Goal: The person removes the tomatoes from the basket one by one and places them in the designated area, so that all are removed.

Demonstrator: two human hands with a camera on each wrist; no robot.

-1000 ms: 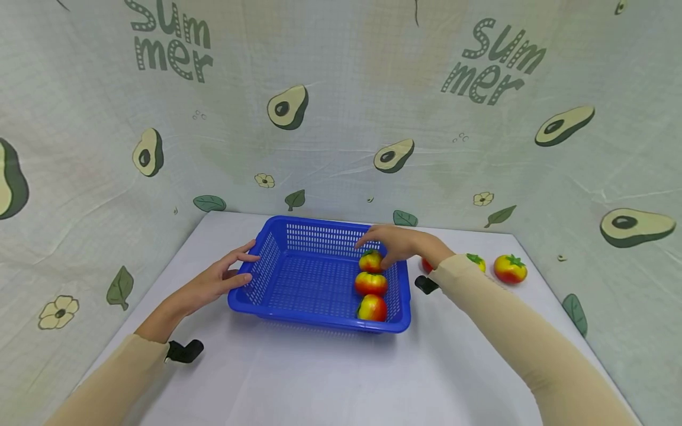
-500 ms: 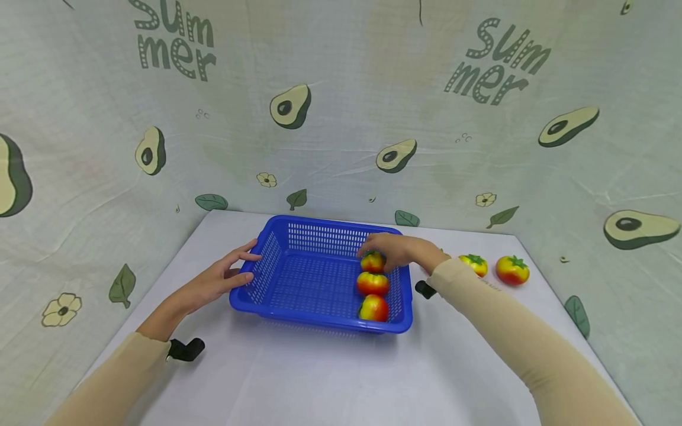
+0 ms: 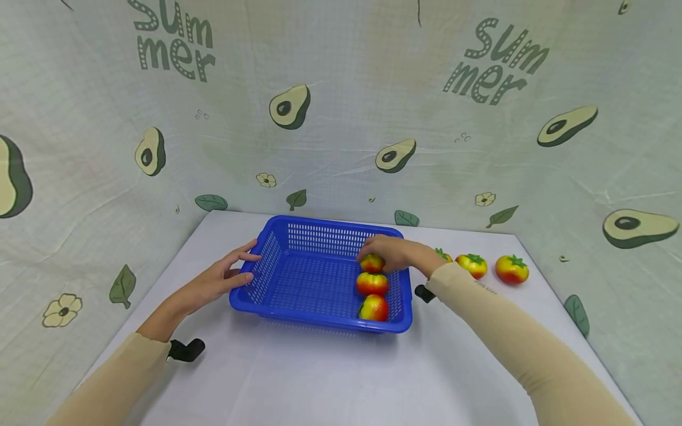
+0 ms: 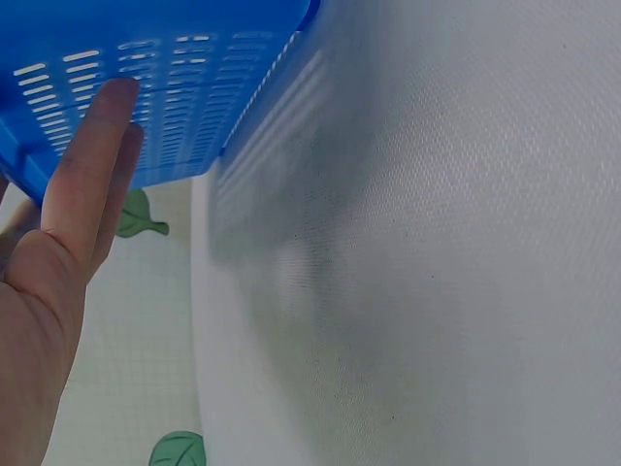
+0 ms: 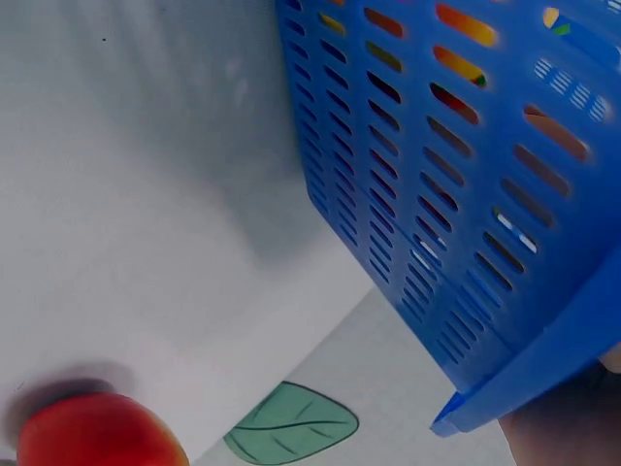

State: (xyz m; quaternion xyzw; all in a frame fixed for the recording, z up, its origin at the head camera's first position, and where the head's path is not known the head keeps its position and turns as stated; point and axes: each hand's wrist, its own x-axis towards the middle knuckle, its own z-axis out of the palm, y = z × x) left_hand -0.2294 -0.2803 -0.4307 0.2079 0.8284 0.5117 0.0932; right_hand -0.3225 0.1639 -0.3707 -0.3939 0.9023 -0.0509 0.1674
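Note:
On the table stands a blue plastic basket (image 3: 314, 284) with slotted walls. Along its right side sit three red-and-yellow tomatoes: a front one (image 3: 373, 308), a middle one (image 3: 372, 284) and a rear one (image 3: 372, 263). My right hand (image 3: 391, 251) reaches over the right rim and holds the rear tomato, hiding part of it. At the left rim rests my left hand (image 3: 215, 278), its fingers fairly straight. In the left wrist view, fingers (image 4: 92, 165) touch the basket's outer wall. The right wrist view shows the slotted wall (image 5: 417, 175) from outside, with tomato colours behind the slots.
Right of the basket, more tomatoes lie on the white table (image 3: 319, 378): one (image 3: 512, 270) near the right edge, another (image 3: 471, 265) beside it, and a third (image 3: 443, 255) partly behind my right arm. A printed cloth (image 3: 341, 118) hangs behind.
My right hand has lowered slightly and its fingers have closed around the rear tomato. The right forearm has shifted, showing more of the tomatoes behind it. My left hand stays at the rim.

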